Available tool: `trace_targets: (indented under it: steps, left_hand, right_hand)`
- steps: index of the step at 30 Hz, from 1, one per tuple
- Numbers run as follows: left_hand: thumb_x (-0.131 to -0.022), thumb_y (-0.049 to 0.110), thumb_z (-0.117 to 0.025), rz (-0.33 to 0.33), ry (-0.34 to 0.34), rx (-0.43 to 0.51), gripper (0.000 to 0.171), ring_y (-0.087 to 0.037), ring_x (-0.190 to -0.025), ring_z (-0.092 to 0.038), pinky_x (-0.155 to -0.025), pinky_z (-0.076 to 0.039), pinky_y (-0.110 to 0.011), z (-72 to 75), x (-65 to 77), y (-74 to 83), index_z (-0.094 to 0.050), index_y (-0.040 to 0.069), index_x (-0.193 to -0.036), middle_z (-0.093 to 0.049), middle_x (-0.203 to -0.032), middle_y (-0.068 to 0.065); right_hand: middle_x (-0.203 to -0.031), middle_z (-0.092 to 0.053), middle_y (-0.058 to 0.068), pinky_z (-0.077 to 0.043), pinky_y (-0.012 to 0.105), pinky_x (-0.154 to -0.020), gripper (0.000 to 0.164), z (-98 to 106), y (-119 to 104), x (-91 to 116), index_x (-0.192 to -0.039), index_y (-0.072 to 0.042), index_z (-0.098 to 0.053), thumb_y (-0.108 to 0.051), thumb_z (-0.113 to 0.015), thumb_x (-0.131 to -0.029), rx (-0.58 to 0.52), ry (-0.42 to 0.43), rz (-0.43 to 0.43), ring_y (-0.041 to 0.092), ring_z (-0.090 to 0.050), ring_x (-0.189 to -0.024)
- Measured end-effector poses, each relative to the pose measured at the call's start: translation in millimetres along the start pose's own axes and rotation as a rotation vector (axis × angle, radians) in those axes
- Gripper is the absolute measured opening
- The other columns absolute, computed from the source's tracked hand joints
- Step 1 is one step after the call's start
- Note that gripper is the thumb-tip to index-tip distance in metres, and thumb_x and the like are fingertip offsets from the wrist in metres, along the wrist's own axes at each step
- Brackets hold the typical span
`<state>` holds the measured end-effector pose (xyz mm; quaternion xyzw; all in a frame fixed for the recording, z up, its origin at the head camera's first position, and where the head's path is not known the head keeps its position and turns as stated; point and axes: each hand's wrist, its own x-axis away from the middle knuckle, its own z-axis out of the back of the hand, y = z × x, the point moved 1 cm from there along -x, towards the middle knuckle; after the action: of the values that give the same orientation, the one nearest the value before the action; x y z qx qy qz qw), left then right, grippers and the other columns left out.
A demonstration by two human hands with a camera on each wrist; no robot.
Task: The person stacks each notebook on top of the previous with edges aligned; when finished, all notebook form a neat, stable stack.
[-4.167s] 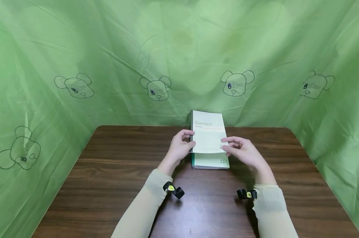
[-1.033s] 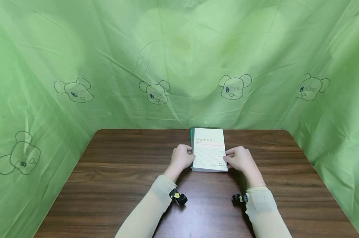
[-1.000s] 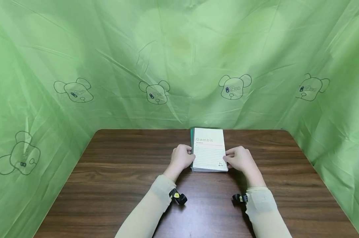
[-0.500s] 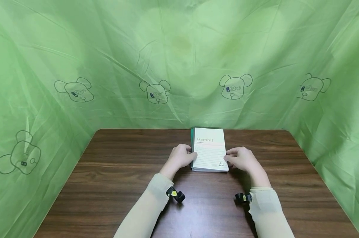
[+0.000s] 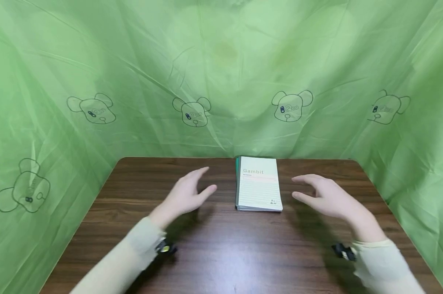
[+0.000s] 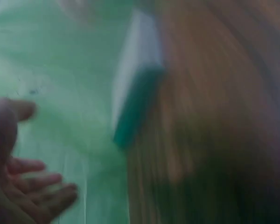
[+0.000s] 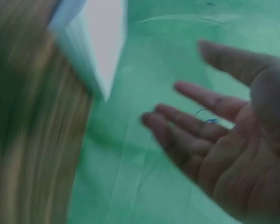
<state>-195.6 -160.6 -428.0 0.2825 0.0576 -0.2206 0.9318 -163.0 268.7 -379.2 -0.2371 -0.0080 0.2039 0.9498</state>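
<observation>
A stack of notebooks (image 5: 259,185) lies at the back middle of the table, its top one white with ruled lines and the word "Gambit". Green shows along the stack's left edge. To its left, my left hand (image 5: 184,194) is apart from it, thumb and fingers spread with nothing between them. On the other side my right hand (image 5: 328,196) also stands clear of the stack, fingers extended and holding nothing. Both wrist views are blurred; the left one shows the stack's green side (image 6: 135,107), the right one its pale page edges (image 7: 81,46).
The brown wooden table (image 5: 221,253) has its back edge right behind the notebooks. A green curtain (image 5: 236,73) printed with bear faces hangs around the back and both sides.
Earlier a notebook was lowered onto the stack and both hands held its sides. Now both hands have let go and moved outward, left and right; the stack stays in place.
</observation>
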Motion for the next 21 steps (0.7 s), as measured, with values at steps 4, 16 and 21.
trace_targets:
  steps: [4,16,21]
  left_hand:
    - [-0.106,0.053,-0.067,-0.088,-0.02,-0.105,0.091,-0.038,-0.16,-0.036,-0.129,-0.031,-0.054,40.3,32.3,-41.2,-0.026,0.008,-0.173,-0.032,-0.176,-0.015]
    - [-0.11,0.047,-0.061,-0.078,-0.019,-0.419,0.089,-0.034,-0.169,-0.005,-0.135,0.002,-0.041,96.2,102.7,-160.8,-0.007,0.024,-0.178,-0.008,-0.184,-0.006]
    - [-0.112,0.045,-0.059,-0.05,-0.023,-0.369,0.087,-0.038,-0.168,-0.008,-0.135,0.002,-0.042,83.4,106.6,-165.2,-0.008,0.019,-0.177,-0.01,-0.183,-0.011]
  right_hand:
    - [-0.163,-0.051,0.021,-0.047,0.069,-0.108,0.065,17,25,22,-0.158,-0.014,-0.056,-0.042,-0.077,-0.104,0.07,0.001,0.063,0.045,-0.057,-0.139]
    - [-0.181,-0.015,0.017,0.006,0.061,-0.132,0.108,30,149,86,-0.173,-0.025,-0.034,-0.041,-0.093,-0.084,0.304,0.115,0.157,0.033,-0.002,-0.169]
    - [-0.179,-0.023,0.019,0.009,0.042,-0.132,0.106,17,159,89,-0.173,-0.019,-0.033,-0.042,-0.09,-0.087,0.315,0.129,0.153,0.024,-0.004,-0.169]
